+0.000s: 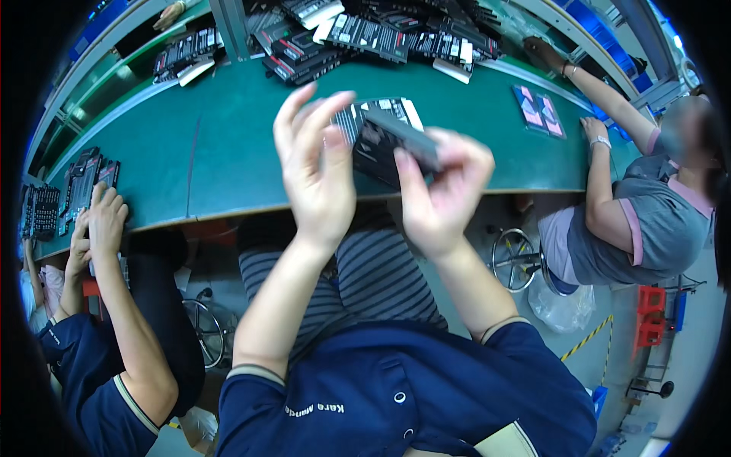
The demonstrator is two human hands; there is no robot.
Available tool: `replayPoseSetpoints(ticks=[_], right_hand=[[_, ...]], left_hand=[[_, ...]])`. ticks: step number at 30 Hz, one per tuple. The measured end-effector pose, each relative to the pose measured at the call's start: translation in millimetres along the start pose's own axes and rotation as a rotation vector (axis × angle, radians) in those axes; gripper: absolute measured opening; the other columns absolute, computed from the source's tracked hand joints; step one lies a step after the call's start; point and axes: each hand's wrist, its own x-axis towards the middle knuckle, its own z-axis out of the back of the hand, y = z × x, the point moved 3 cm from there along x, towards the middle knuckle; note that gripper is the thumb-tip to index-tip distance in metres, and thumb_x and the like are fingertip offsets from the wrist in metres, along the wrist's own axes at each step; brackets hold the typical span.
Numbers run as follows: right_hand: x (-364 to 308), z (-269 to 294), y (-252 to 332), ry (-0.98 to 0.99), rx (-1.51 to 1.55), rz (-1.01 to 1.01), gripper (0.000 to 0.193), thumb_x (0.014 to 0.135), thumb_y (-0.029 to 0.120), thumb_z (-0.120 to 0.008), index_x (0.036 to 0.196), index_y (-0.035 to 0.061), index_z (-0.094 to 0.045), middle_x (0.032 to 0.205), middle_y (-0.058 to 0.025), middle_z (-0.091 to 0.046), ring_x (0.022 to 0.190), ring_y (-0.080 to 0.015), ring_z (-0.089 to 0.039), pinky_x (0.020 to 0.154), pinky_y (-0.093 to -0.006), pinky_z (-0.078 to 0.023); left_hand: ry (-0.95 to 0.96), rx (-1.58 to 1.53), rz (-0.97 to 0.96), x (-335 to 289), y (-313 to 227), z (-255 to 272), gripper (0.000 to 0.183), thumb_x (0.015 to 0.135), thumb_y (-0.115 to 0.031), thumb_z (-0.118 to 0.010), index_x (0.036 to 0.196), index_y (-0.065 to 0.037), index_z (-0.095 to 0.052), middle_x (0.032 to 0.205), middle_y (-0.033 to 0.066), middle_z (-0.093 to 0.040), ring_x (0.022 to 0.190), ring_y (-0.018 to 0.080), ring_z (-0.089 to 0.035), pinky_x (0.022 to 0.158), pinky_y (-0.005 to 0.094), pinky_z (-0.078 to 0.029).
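Head view: a green table (251,145) was shown across the upper half; clock directions were read from the middle of the view, with 12 toward the table's far edge.
Box (403,137): a dark, flat shape was held tilted above the table, between 12 and 1 o'clock, its outline blurred.
Right hand (445,183): at 2 o'clock, the near-right end of the box was pinched between thumb and fingers.
Left hand (324,179): at 11 o'clock, the fingers were raised, curved and spread; nothing was seen gripped, and whether the box was touched by a fingertip could not be told.
Carton (394,105): a printed face with a white edge was seen just behind the box, near 12 o'clock; whether the two were joined could not be told.
Pile (365,38): black packages were heaped at 12 o'clock, well apart from both hands.
Cards (528,110): two were laid side by side at 2 o'clock, near a co-worker's hand (595,131).
Box handling: the step was judged to be in-hand work on the box, with its weight taken by the right pinch.
Left fingers' next move: closing on the box's free side seemed to be called for, so that it could be steadied and levelled.
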Motion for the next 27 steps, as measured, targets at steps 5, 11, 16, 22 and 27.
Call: replayPoseSetpoints(ticks=[5, 11, 16, 22, 27], right_hand=[[-21.5, -16.6, 28.5, 0.579, -0.109, 0.316, 0.024, 0.077, 0.008, -0.075, 0.073, 0.0086, -0.051, 0.119, -0.0091, -0.067, 0.118, -0.0297, -0.061, 0.102, -0.0511, -0.042], [-1.4, 3.8, -41.2, 0.632, -0.619, 0.043, 0.042, 0.085, 0.033, -0.072, 0.116, 0.0076, -0.061, 0.136, -0.0182, -0.054, 0.133, -0.0415, -0.043, 0.113, -0.0577, -0.027], [7.8, 40.1, -61.0, 0.805, -0.431, -0.205, 0.05, 0.091, 0.034, -0.067, 0.132, 0.0074, -0.057, 0.149, -0.0232, -0.043, 0.138, -0.0419, -0.039, 0.116, -0.0505, -0.028], [61.8, 126.7, -144.9, 0.406, -1.038, 0.047, 0.053, 0.087, 0.036, -0.07, 0.126, 0.0023, -0.059, 0.144, -0.0298, -0.045, 0.135, -0.0439, -0.043, 0.112, -0.0503, -0.035], [75.3, 211.3, -177.7, 0.438, -1.416, -0.354, 0.071, 0.097, 0.048, -0.051, 0.143, -0.0056, -0.042, 0.138, -0.0288, -0.052, 0.131, -0.0407, -0.048, 0.11, -0.0467, -0.037]], left_hand=[[0.224, -0.754, 0.922, -13.4, -13.2, 53.8, 0.07, 0.098, -0.016, -0.057, 0.156, -0.002, -0.02, 0.155, 0.0163, -0.033, 0.138, 0.0238, -0.04, 0.113, 0.0354, -0.033], [0.101, 0.418, 0.523, 28.3, 37.6, 171.1, 0.056, 0.09, 0.0, -0.064, 0.143, 0.0, -0.047, 0.137, 0.0186, -0.056, 0.125, 0.0217, -0.051, 0.097, 0.0356, -0.048], [0.265, 1.249, -0.189, 31.5, 9.0, 101.4, 0.035, 0.08, -0.021, -0.075, 0.112, -0.007, -0.07, 0.129, 0.0235, -0.058, 0.115, 0.0393, -0.056, 0.094, 0.0491, -0.048], [0.879, 0.973, -0.162, -13.1, 8.5, 1.5, 0.068, 0.086, -0.058, -0.064, 0.142, -0.019, -0.053, 0.149, 0.0237, -0.04, 0.138, 0.0423, -0.037, 0.114, 0.0594, -0.026], [0.908, 0.895, -0.176, -18.0, 3.0, -4.5, 0.059, 0.088, -0.048, -0.065, 0.139, -0.021, -0.055, 0.142, 0.0207, -0.047, 0.131, 0.0392, -0.043, 0.112, 0.0607, -0.027]])
